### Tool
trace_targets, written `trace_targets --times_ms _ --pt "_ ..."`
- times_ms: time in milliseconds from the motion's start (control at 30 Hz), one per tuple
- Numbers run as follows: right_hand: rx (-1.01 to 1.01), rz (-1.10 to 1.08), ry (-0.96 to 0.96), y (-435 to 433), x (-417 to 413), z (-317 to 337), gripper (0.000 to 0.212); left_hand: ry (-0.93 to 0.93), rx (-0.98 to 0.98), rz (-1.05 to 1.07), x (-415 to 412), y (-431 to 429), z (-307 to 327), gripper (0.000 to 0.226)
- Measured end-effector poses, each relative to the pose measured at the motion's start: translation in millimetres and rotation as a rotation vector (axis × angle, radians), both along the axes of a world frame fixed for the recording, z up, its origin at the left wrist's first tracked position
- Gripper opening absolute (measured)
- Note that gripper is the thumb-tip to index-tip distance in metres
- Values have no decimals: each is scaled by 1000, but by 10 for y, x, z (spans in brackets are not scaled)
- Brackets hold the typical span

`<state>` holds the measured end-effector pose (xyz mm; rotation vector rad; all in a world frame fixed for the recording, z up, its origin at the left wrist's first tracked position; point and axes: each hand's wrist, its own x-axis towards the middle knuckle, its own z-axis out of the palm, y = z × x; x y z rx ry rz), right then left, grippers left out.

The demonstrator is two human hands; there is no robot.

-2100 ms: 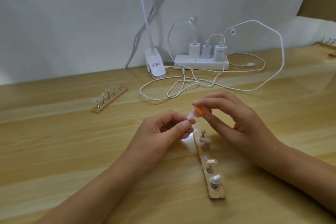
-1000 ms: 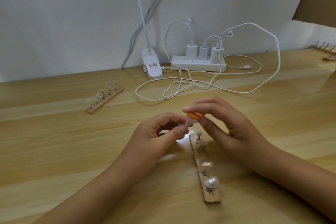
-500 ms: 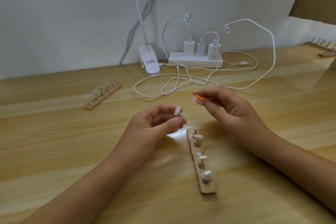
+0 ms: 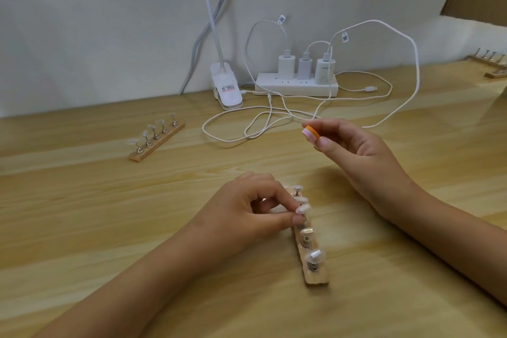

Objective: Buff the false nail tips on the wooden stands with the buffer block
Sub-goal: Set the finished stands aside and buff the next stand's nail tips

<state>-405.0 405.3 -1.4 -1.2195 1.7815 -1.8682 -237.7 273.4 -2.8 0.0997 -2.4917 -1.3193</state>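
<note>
Can't make out a single word anywhere. Sticker [image 4: 228, 90] on the lamp clip [image 4: 223, 74] by the tabletop's far edge: red band, print far too small. Two tags [image 4: 281, 19] [image 4: 345, 37] on the white cables [image 4: 416, 63] above the power strip [image 4: 296, 86]: square codes only, no legible letters or numbers.

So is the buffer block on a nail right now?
No, off: the right hand holds the buffer block up, clear of the near stand.

Pale wooden table [image 4: 82, 214] against a plain white wall [image 4: 96, 22], clip lamp [image 4: 226, 88], power strip [image 4: 296, 86], loose white cables [image 4: 417, 68].
</note>
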Motion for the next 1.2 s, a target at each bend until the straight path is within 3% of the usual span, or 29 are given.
trace_targets --times_ms 467,633,767,967,1067,1133,1200 --pt "14 -19 10 16 4 36 23 46 -197 -21 111 7 26 6" --pt "18 -13 5 10 8 39 24 106 -349 -145 106 58 -22 27" --pt "31 -4 0 4 24 35 25 92 -395 -116 97 62 -47 30" --pt "-23 46 -165 17 25 42 24 220 -494 -14 93 116 -39 25" --pt "-26 162 -383 -3 2 42 31 306 -182 38 97 127 16 17" --pt "10 236 -494 -8 -14 53 35 261 159 90 96 88 52 13" --pt "29 286 -533 -6 -18 52 36 166 337 133 79 35 61 7"
